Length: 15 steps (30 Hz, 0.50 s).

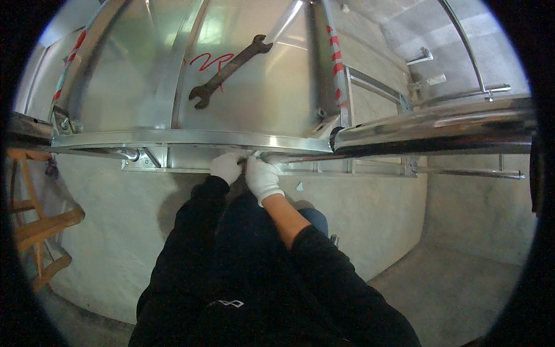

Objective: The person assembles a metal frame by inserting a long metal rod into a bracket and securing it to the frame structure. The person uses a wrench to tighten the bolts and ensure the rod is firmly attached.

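Both my hands wear white gloves and meet close together just under the front rail (196, 137) of a metal platform. My left hand (227, 167) is curled, its fingertips tucked by the rail's underside. Beside it, my right hand (263, 178) is closed, with its fingers pointing up to the same spot. Whatever small part they grip there is hidden by the gloves and the rail. A dark, worn double open-ended wrench (232, 72) lies slantwise on the platform's shiny sheet panel (277, 98), beyond my hands.
A thick shiny tube (433, 128) runs off to the right, with thinner rods (468, 172) below. Red-and-white taped posts (337, 63) rise at the platform's sides. At the left stands a wooden ladder-like frame (49, 228). Concrete walls (370, 220) surround the place.
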### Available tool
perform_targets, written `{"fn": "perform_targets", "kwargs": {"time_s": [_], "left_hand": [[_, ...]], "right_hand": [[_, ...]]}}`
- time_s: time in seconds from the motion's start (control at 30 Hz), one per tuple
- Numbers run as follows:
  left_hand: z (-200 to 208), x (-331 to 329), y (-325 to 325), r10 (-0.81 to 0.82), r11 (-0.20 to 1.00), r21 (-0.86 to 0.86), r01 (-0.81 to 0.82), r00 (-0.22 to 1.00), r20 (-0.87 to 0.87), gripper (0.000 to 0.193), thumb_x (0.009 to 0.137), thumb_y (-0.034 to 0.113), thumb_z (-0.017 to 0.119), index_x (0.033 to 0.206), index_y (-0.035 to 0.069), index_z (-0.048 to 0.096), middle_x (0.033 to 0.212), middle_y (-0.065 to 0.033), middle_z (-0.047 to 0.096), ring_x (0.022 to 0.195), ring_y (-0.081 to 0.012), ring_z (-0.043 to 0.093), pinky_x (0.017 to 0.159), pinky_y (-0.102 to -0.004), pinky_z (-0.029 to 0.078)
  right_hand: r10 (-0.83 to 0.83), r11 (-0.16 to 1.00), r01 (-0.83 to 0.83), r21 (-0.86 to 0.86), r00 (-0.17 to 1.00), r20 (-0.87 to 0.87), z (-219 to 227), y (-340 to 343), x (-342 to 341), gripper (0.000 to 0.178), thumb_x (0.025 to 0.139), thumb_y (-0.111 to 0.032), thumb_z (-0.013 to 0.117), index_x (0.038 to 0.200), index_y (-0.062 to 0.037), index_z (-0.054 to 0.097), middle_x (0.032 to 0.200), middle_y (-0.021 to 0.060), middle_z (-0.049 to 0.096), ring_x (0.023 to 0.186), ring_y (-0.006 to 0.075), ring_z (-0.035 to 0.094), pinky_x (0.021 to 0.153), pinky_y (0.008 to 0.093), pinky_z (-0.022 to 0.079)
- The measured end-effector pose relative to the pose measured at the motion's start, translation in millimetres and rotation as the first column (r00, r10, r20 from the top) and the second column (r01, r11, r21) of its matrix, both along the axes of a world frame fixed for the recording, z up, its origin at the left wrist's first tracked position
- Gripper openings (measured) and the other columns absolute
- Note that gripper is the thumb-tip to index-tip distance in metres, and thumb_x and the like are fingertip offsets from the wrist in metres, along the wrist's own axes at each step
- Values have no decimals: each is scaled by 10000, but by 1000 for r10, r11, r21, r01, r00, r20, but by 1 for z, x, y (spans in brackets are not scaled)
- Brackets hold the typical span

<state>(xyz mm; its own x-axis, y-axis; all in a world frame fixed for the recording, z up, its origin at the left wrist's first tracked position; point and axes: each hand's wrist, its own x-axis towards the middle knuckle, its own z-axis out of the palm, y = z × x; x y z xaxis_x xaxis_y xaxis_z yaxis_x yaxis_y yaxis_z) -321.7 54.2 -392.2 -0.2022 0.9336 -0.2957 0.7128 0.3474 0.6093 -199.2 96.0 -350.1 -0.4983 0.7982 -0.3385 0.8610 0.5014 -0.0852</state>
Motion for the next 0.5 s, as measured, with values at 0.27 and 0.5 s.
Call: {"fn": "perform_targets", "kwargs": {"time_s": [0.27, 0.5], "left_hand": [[7, -1, 1, -16, 1000, -26, 16, 1000, -2, 272, 869, 240, 589, 1106, 216, 721, 1076, -103, 701, 988, -327, 657, 831, -452, 528], [1, 0, 1, -9, 1000, -19, 8, 999, -46, 290, 870, 255, 604, 1139, 230, 711, 1073, -108, 703, 992, -327, 659, 831, -442, 531]], "right_hand": [[22, 999, -23, -27, 998, -55, -13, 4, 8, 148, 898, -115, 495, 996, -52, 587, 997, 178, 681, 848, 349, 697, 703, 471, 553], [113, 993, -108, 46, 988, -107, 3, 0, 8, 164, 903, -116, 508, 1022, -58, 604, 984, 158, 697, 881, 343, 699, 726, 450, 563]]}}
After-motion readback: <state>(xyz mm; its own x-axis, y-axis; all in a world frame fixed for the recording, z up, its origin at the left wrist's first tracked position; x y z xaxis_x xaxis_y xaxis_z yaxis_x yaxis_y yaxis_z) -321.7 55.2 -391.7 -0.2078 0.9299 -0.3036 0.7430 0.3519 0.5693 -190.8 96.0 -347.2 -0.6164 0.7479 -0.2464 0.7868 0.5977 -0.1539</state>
